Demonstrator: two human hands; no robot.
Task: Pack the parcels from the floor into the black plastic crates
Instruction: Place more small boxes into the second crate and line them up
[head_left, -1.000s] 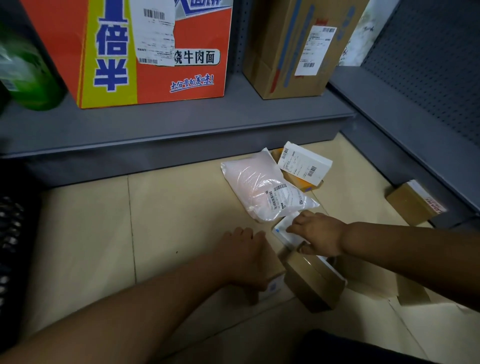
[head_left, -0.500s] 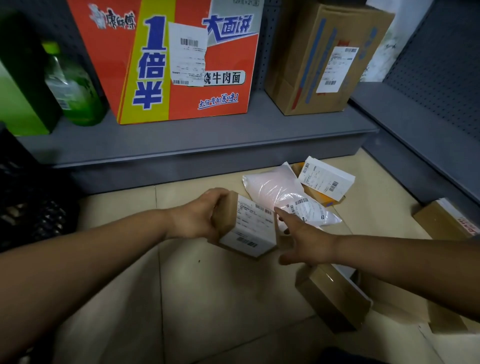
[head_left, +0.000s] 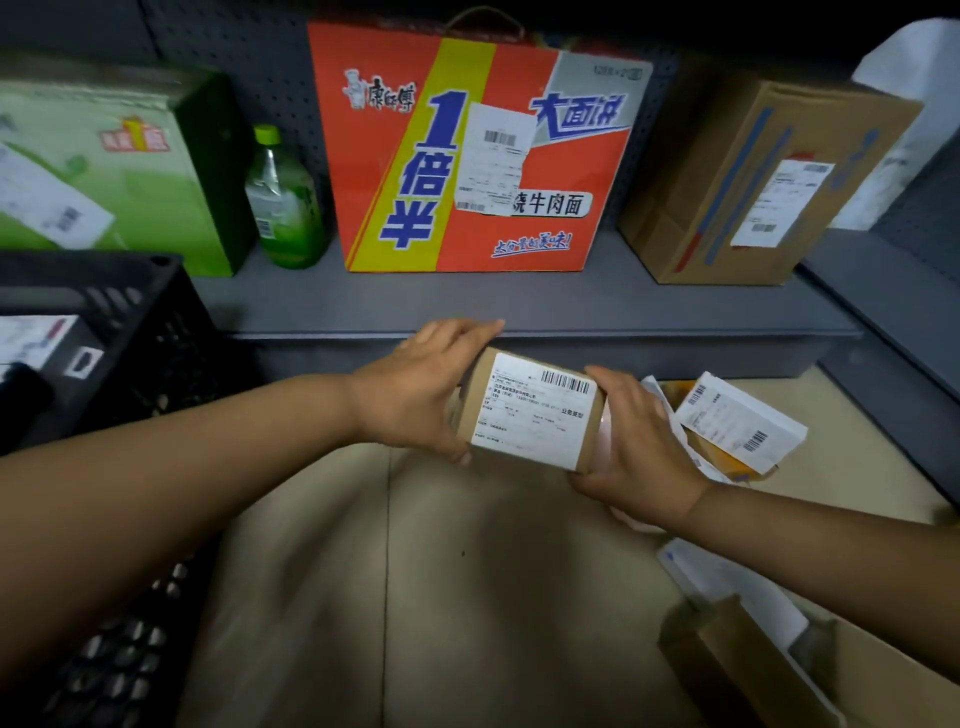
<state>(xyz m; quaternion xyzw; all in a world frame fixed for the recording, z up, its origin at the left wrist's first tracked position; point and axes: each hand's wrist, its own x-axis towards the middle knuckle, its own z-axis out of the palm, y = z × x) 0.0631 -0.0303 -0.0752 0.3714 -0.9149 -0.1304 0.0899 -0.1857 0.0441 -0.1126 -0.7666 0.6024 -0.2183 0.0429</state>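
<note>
a small brown box (head_left: 532, 413) with a white label is held up over the floor (head_left: 441, 597) between both hands. the left hand (head_left: 415, 392) is wrapped round its left end, and the right hand (head_left: 636, 454) is wrapped round its right end. a black crate (head_left: 130, 332) is seen at the left, well apart from the box. more parcels (head_left: 737, 423) are left on the floor at the right.

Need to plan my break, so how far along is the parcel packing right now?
Early on. One labelled parcel already sits in the black crate. Left hand and right hand hold a small brown box above the floor. Left: the white-labelled parcel and cardboard box.
</note>
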